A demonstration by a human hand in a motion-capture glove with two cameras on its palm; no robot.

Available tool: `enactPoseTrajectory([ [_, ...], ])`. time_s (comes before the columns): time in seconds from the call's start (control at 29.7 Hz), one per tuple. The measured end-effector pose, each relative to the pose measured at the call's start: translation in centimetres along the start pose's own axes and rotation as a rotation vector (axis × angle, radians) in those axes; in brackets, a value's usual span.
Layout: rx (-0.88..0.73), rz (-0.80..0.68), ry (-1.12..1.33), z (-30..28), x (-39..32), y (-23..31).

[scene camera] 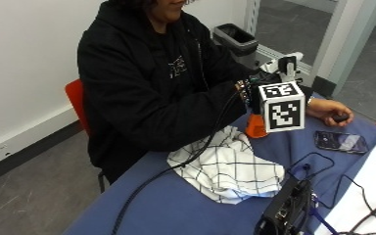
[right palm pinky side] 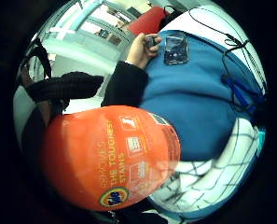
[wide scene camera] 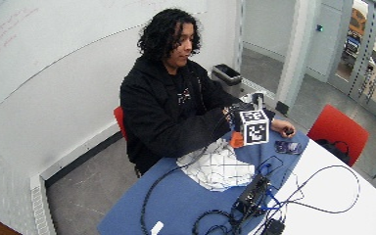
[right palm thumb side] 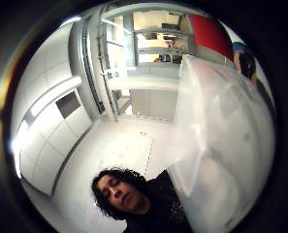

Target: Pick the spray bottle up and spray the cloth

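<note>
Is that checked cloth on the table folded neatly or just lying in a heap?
In a heap: the checked cloth lies crumpled and bunched on the blue table, with uneven folds and edges.

From my remote station, the room showed a white wall (wide scene camera: pixel 77 73), a grey floor (wide scene camera: pixel 97 166), and glass doors (wide scene camera: pixel 364 44) at the far side. A red chair (wide scene camera: pixel 335 129) stood beside the bench (wide scene camera: pixel 175 205). A black bin (wide scene camera: pixel 227 74) stood near the doorway.
</note>
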State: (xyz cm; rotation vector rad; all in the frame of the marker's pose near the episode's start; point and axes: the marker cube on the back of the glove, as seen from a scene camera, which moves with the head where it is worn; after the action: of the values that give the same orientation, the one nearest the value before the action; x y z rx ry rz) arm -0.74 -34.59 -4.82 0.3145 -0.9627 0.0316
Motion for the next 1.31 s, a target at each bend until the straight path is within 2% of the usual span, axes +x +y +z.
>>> enactPoseTrajectory([
  [0.3, 0.018, -0.063, -0.047, 2.6, 1.8, -0.2],
  [0.84, 0.066, -0.106, -0.022, 3.0, 2.1, 0.1],
  [1.18, 0.025, -0.053, -0.032, 2.6, 2.5, 0.6],
  [1.31, 0.024, -0.001, 0.089, 1.2, 2.5, 2.2],
])
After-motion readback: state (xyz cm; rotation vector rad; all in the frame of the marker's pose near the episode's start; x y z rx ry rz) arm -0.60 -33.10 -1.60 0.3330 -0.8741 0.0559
